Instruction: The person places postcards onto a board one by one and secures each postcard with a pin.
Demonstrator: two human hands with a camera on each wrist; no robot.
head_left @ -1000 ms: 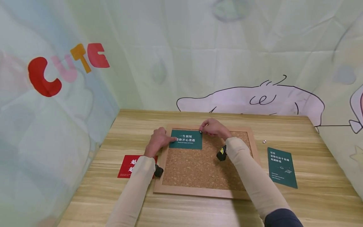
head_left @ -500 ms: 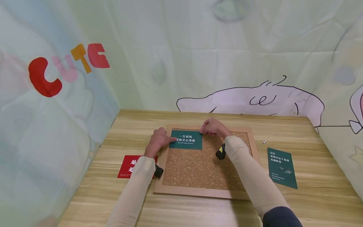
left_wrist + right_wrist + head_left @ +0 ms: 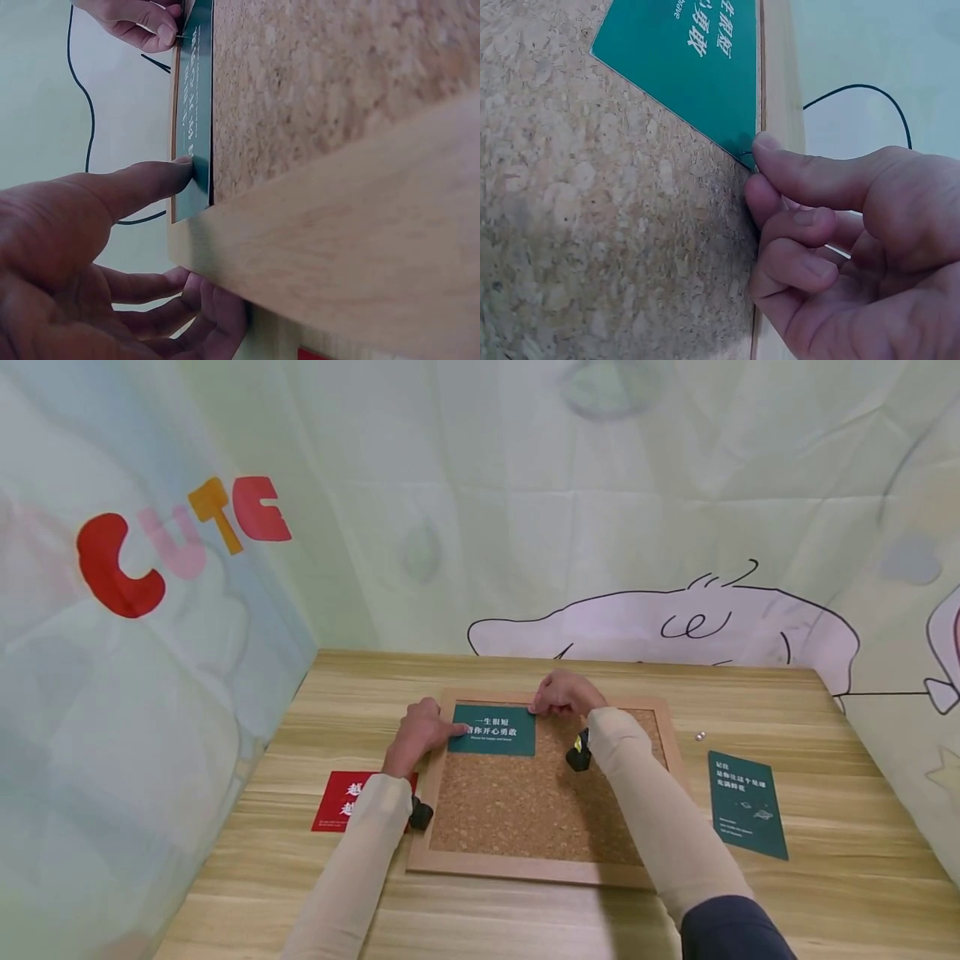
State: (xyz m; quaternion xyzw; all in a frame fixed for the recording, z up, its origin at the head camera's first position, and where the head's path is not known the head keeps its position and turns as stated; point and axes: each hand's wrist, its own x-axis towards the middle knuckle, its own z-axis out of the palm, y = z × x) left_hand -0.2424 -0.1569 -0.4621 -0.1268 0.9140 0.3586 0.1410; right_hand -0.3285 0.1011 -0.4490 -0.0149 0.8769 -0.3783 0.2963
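A green card [image 3: 502, 745] with white lettering lies at the top left of a wood-framed corkboard [image 3: 517, 864]. My left hand [image 3: 418, 731] is at the board's upper left corner. Its straight thumb [image 3: 150, 182] presses on the card, while the other fingers bend beside the frame's outer side. At the card's top right corner, my right hand [image 3: 568, 693] pinches a pushpin between thumb and forefinger. The thin needle [image 3: 746, 153] shows against that corner in the right wrist view; the head is hidden by the fingertips.
Left of the board lies a red card [image 3: 333, 802], partly under the left sleeve. To the right are another green card [image 3: 746, 802] and small shiny pins [image 3: 700, 736] on the wooden table [image 3: 450, 918]. Printed cloth [image 3: 390, 527] hangs behind.
My right wrist and forearm have shifted a little to the left, with the fingertips still at the card's corner. The left hand and the card keep their places.
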